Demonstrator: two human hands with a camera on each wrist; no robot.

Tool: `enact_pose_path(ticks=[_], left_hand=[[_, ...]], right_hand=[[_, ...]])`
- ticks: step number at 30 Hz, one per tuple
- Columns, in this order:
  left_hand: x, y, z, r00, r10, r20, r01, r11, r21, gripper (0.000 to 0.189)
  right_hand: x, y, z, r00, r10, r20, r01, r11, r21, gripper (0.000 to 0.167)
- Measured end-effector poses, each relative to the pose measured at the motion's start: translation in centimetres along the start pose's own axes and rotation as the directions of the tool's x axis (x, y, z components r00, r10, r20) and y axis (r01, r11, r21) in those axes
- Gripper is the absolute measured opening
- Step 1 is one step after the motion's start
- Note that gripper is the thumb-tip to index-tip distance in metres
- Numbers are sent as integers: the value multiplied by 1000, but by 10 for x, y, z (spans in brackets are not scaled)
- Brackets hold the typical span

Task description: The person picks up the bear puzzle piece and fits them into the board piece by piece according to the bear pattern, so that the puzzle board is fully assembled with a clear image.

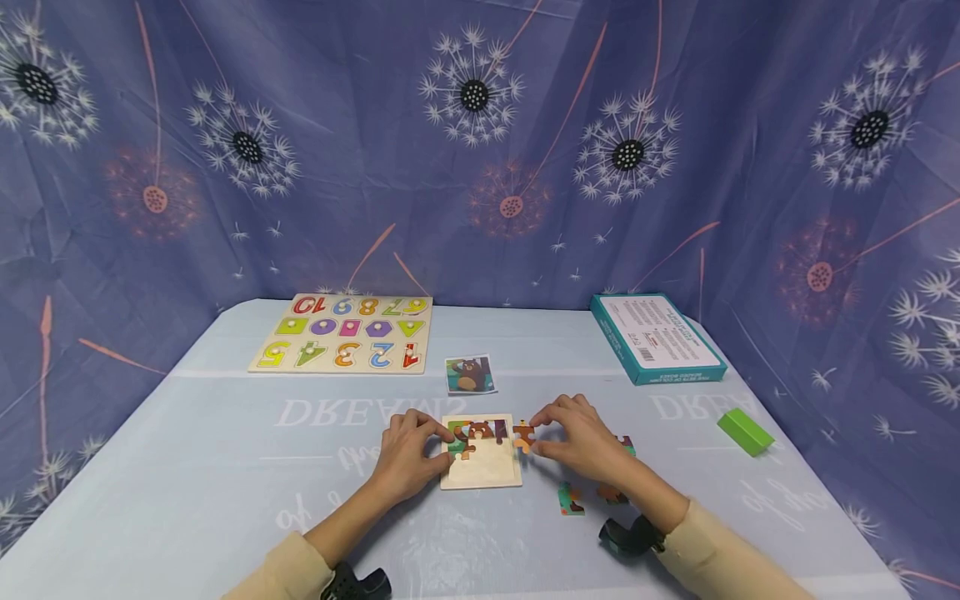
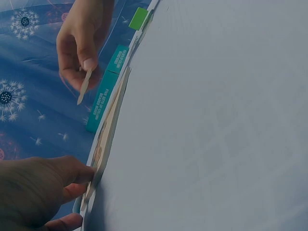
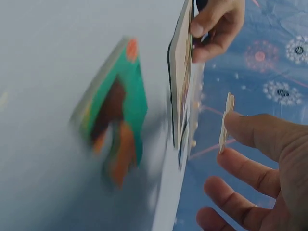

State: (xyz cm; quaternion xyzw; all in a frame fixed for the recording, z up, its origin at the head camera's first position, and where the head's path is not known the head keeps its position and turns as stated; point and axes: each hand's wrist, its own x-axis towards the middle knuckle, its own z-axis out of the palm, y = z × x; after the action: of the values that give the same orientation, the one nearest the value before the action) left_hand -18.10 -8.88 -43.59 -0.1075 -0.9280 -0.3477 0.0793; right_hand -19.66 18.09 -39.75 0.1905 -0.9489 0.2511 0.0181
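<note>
1. A blue cloth (image 1: pixel 345 125) printed with dandelions is hung behind the counter (image 1: pixel 187 433), which is covered in pale lettered fabric.
2. A number board (image 1: pixel 356 333) is set at the far left, its knobbed figures and shapes seen upside down.
3. A teal box (image 1: pixel 660 337) is laid at the far right.
4. By the right hand (image 1: pixel 576 433), a bear piece (image 1: pixel 522 437) is pinched between thumb and index finger, the other fingers spread; the piece is held above the counter, just right of the tray.
5. The tray's left border is touched by the bent fingers of the left hand (image 1: pixel 408 454); whether it is pinched cannot be told.
6. The puzzle tray (image 1: pixel 491 468) is placed between the hands, its upper part filled with joined pieces, its lower right bare.
7. A bear card (image 1: pixel 470 375) is placed beyond the tray.
8. A green block (image 1: pixel 746 432) is seen at right.
9. Loose pieces (image 1: pixel 571 500) are scattered around the right forearm.
</note>
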Motion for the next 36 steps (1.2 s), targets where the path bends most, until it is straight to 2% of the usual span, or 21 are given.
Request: enact_pose_path(ticks=[13,18,36], left_hand=[[0,0,0,1000,-1,0,1,1000,2,13],[0,1,0,1000,-6,5,6,1000,7,14],[1,0,0,1000,-11,11,11,1000,12,14]], right_hand=[[12,-23,26,996,-86,17,86,996,-8,24],[16,-30,31,995,-94,23,94,995,-18,24],[25,-33,41,992,-114,48,116,993,-33,24]])
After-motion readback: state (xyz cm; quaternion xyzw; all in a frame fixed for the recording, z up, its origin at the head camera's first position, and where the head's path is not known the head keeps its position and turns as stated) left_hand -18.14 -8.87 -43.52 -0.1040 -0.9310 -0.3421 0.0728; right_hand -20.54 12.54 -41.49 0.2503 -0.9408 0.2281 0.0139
